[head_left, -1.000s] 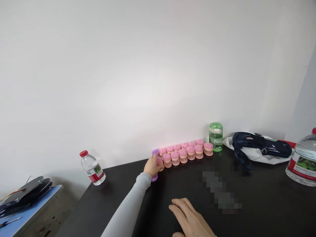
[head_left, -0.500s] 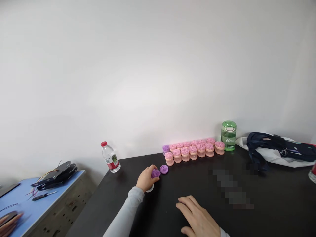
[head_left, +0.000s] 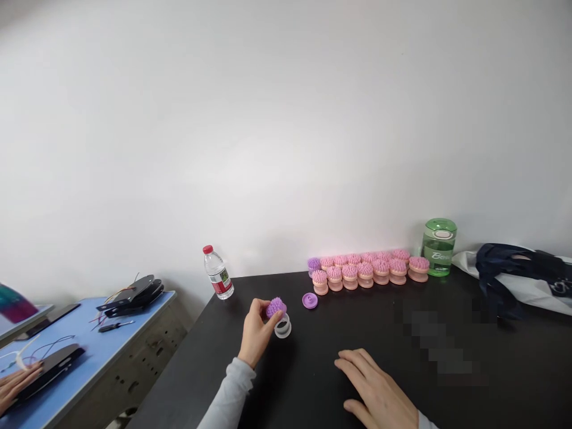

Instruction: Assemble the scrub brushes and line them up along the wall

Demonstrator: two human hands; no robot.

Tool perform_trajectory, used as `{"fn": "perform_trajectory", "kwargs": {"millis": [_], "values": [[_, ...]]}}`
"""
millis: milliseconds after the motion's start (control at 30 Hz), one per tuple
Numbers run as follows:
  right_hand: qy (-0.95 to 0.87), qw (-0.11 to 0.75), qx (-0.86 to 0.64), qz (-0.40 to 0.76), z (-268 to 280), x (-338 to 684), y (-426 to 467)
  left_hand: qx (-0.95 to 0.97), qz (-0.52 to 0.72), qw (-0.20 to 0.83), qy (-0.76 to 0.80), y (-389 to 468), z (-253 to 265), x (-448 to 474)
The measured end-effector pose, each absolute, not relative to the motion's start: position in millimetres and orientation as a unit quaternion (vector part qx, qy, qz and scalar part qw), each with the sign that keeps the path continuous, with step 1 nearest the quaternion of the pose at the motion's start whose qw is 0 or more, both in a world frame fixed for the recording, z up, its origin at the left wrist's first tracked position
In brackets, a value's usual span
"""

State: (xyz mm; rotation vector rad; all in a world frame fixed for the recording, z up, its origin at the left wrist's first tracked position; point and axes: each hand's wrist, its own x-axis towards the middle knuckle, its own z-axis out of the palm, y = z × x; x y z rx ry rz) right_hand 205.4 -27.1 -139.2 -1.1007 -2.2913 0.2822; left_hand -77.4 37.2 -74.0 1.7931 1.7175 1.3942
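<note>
My left hand [head_left: 260, 326] pinches a purple bristle brush head [head_left: 276, 307] between thumb and fingers. Just below it, a clear whitish ring-shaped cup [head_left: 282, 326] shows, tilted; whether it touches the brush head or the table I cannot tell. A round purple disc [head_left: 310, 300] with a small knob lies flat to the right of that hand. Nothing is held in my right hand [head_left: 378, 387], which hovers or rests over the black table [head_left: 313, 369] with its fingers stretched out.
Pink bristle brushes [head_left: 365, 274] stand in two rows by the wall, with a purple brush [head_left: 314, 266] at their left end. A water bottle [head_left: 218, 274], a green jar [head_left: 440, 247] and a dark strap bundle [head_left: 513, 274] surround them. Another person's hand [head_left: 20, 384] is at the blue table [head_left: 98, 351].
My left hand has turned and shifted slightly left relative to the purple disc, with the brush head more exposed. The clear cup shows more fully. The view has swung left.
</note>
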Motion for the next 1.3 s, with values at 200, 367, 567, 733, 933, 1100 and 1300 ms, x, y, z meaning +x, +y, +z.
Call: {"fn": "perform_trajectory", "kwargs": {"millis": [200, 367, 567, 733, 933, 1100, 1300], "values": [[-0.86, 0.255, -0.425, 0.126, -133.4, 204.7, -28.6, 0.621, 0.472, 0.14, 0.609, 32.7, -90.5, -74.6], [-0.861, 0.258, -0.42, 0.125, -137.8, 205.9, -26.4, 0.632, 0.458, 0.14, 0.609, 36.0, -97.1, -66.2], [-0.843, 0.315, -0.408, 0.151, -134.3, 209.2, -23.6, 0.685, 0.427, 0.173, 0.564, 17.5, -94.3, -38.6], [-0.792, 0.401, -0.406, 0.215, -112.6, 208.5, -29.0, 0.77, 0.371, 0.235, 0.462, -20.6, -88.7, 7.2], [-0.766, 0.441, -0.391, 0.257, -91.8, 208.1, -32.8, 0.772, 0.381, 0.262, 0.437, -38.0, -91.1, 21.6], [-0.71, 0.461, -0.38, 0.373, -82.4, 212.9, -33.6, 0.696, 0.427, 0.356, 0.454, -34.5, -92.7, 13.9], [-0.727, 0.46, -0.347, 0.372, -80.6, 217.5, -33.8, 0.641, 0.458, 0.467, 0.401, -36.8, -90.3, 17.9]]}}
